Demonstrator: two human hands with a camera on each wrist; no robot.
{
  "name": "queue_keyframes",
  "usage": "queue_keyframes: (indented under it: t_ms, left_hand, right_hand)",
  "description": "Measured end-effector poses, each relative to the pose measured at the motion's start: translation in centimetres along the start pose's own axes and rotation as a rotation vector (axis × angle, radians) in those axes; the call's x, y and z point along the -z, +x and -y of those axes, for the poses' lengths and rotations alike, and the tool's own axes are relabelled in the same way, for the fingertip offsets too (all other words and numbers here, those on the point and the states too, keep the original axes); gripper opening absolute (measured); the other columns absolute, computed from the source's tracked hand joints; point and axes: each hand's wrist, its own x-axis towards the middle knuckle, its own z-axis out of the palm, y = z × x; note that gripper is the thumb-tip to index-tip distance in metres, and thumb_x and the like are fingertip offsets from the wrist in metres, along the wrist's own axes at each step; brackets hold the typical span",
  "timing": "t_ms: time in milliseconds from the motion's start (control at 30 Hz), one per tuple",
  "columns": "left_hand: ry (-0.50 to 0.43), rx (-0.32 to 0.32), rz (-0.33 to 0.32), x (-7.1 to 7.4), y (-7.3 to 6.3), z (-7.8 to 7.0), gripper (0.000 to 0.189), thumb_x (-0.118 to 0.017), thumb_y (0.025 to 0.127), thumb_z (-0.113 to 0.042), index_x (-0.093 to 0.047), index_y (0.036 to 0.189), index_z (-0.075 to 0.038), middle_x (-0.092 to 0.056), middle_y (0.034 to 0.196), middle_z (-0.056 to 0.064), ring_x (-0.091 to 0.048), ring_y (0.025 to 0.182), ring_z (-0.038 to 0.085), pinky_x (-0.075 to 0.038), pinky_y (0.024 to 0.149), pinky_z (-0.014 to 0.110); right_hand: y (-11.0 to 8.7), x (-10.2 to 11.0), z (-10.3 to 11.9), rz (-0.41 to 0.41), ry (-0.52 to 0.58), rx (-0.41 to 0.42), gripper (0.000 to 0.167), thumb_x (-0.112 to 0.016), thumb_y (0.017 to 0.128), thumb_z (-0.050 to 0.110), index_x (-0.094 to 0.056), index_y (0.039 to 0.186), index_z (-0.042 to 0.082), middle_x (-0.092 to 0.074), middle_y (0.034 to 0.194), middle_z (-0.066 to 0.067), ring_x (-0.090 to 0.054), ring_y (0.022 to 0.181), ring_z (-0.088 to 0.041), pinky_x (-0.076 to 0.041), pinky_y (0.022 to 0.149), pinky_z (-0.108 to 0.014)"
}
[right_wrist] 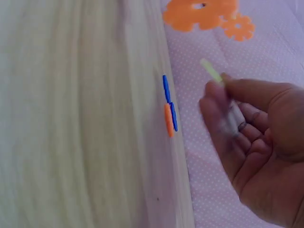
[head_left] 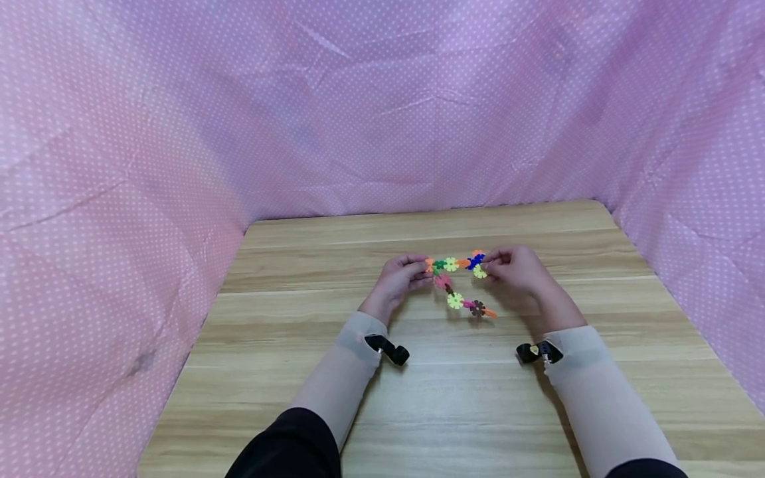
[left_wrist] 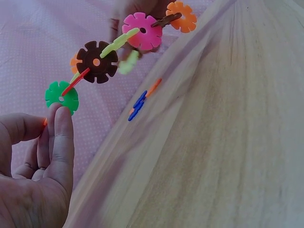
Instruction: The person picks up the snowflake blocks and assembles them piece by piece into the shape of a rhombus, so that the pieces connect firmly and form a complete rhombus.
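Observation:
In the head view, my left hand pinches one end of a chain of toothed plastic discs by an orange piece. From it hang green, pink, brown and yellow-green discs, ending in orange at the lower right. The left wrist view shows a green disc just above my fingertips. Opposite, my right hand pinches a yellow-green disc, seen edge-on and blurred in the right wrist view. Blue discs with orange ones appear beside those fingertips; whether they join the chain, I cannot tell.
Both hands are above a wooden table. Pink dotted cloth hangs behind it and along both sides. Each wrist carries a small black camera, one on the left and one on the right.

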Motion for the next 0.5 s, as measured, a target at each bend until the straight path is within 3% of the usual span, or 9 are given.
queue_keyframes:
  t_ms: [167,500]
  left_hand:
    - [-0.003,-0.010,0.002,0.1,0.1,-0.1,0.020,-0.063,0.102,0.004,-0.068,0.120,0.007,-0.072,0.092,0.009,-0.074,0.080,0.017,-0.063,0.081,0.032]
    - [-0.003,-0.007,0.008,0.2,0.2,-0.1,0.018,-0.063,0.102,0.004,-0.069,0.119,0.006,-0.072,0.093,0.009,-0.074,0.079,0.017,-0.063,0.080,0.032]
  right_hand:
    - [-0.1,0.2,0.7,0.012,0.201,-0.009,0.031,-0.066,0.104,0.008,-0.066,0.128,-0.012,-0.073,0.111,-0.023,-0.075,0.096,-0.038,-0.061,0.086,-0.047]
    - [-0.2,0.0,1.2,0.030,0.321,-0.032,0.032,-0.068,0.104,0.011,-0.066,0.126,-0.011,-0.071,0.110,-0.016,-0.076,0.095,-0.034,-0.058,0.092,-0.051]
